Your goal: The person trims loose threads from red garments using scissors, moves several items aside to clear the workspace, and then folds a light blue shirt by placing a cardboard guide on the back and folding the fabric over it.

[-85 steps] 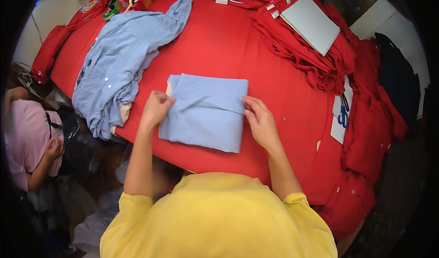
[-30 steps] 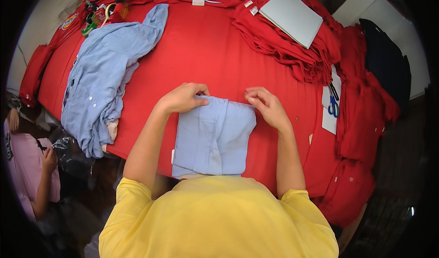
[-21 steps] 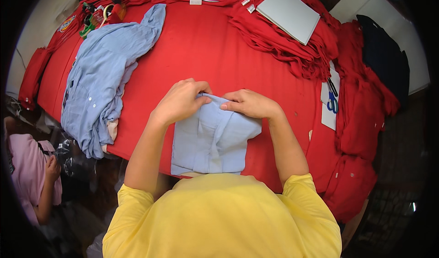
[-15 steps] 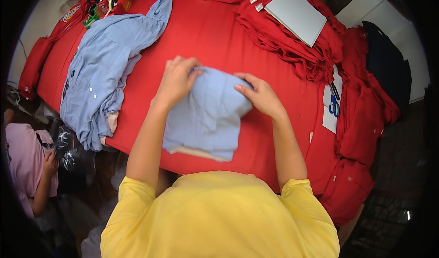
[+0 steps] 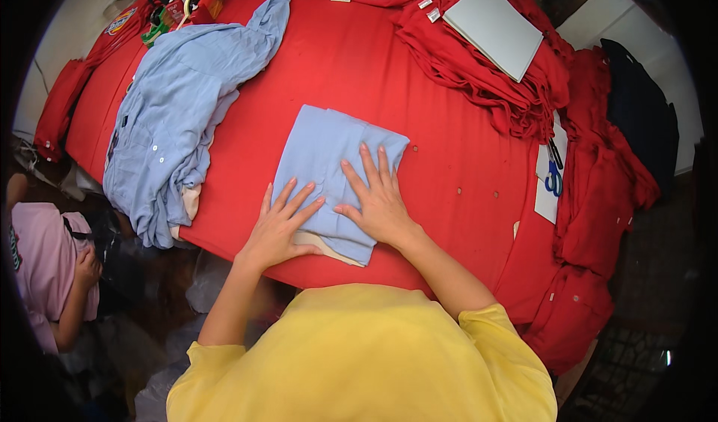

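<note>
A folded light blue garment [image 5: 329, 134] lies flat on the red-covered table [image 5: 336, 63] in front of me, a cream strip showing at its near edge. My left hand [image 5: 280, 227] rests on its near left part, fingers spread. Palm down, my right hand [image 5: 380, 203] presses on its right side with the fingers apart. Neither hand grips the cloth. To the left, a light blue buttoned shirt [image 5: 172, 108] lies loosely along the table, its near end hanging over the edge.
Red garments [image 5: 479, 78] are heaped at the far right, a white sheet stack [image 5: 495, 29] on top. Blue-handled scissors [image 5: 553, 179] lie on white paper at right. A dark garment [image 5: 639, 100] sits beyond. Tape rolls [image 5: 196, 4] stand far left. Another person [image 5: 56, 265] is at lower left.
The folded garment has gone from being held at its far corners to lying flat on the table. Both hands have let go, moved nearer me and spread out on top of it.
</note>
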The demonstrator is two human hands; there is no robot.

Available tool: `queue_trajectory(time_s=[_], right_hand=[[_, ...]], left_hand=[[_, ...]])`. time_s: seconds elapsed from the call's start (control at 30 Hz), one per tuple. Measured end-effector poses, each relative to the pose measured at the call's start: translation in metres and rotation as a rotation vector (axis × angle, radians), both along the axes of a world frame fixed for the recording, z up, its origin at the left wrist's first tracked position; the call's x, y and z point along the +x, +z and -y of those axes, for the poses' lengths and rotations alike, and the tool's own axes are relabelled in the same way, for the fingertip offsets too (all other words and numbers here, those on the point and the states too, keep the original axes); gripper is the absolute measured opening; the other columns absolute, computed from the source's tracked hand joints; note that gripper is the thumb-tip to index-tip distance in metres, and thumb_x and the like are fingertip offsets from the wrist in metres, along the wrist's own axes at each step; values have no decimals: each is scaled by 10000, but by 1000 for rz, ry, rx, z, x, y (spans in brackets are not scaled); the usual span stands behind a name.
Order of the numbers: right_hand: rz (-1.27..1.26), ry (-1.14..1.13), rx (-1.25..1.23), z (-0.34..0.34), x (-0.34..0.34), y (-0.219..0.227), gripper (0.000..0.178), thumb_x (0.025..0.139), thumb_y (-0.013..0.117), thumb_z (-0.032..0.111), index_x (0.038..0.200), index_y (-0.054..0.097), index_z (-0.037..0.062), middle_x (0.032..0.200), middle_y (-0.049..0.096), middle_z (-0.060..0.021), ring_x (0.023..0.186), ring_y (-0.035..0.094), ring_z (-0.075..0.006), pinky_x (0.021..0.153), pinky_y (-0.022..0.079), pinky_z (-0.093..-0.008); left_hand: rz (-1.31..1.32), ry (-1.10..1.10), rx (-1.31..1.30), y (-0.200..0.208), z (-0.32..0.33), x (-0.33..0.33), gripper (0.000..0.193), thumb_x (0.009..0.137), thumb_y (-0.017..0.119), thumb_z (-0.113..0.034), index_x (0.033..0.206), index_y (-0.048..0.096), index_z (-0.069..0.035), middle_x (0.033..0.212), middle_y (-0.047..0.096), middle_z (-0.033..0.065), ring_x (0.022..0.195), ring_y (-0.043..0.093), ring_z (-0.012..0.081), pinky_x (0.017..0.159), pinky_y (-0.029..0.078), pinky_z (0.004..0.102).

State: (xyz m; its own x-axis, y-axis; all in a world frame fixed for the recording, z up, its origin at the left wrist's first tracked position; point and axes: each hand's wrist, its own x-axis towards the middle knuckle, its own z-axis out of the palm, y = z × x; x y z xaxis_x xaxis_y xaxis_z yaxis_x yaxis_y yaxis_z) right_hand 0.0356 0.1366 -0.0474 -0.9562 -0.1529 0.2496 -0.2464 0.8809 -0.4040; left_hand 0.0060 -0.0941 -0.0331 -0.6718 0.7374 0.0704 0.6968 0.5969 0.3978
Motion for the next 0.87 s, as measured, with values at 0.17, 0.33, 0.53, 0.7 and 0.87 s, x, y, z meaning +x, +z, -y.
queue_trajectory(time_s=[0.17,0.33,0.53,0.7,0.87], right_hand=[[-18,-52,217,-25,-72,11,648,852,644,414,1418,431,182,1542,235,-172,1417,188,-408,1122,184,-587],[-55,-262,-132,-42,-63,24,511,871,645,274,1335,505,110,1338,462,-165,1142,503,-326,957,418,-456],[254,-456,-951,-51,-6,-10,351,880,642,96,1199,561,-27,877,599,-66,651,570,-86,495,479,-238],[268,-488,-927,-39,-6,-11,277,873,666,134,1103,601,-6,787,584,-22,647,537,-76,531,458,-216],[187,-402,-663,-37,-1,-15,298,887,668,195,1159,628,80,851,602,-29,750,555,-122,688,487,-272]], left_hand=[[-171,262,174,-39,-45,-5,743,730,763,-376,1388,484,-174,1501,346,100,1391,266,385,1108,189,607],[-206,507,473,-27,-62,-16,576,782,754,-326,1255,562,-59,1323,464,174,1199,435,349,1013,352,495],[305,716,589,-28,-26,-28,363,829,727,-202,1083,588,19,869,615,97,724,556,151,658,472,305],[608,744,915,-43,-20,-32,278,848,702,-156,1052,591,-3,787,618,49,672,553,97,593,443,253],[822,663,871,-36,-18,-38,479,864,687,-119,1272,471,6,810,627,36,700,574,86,597,438,222]])
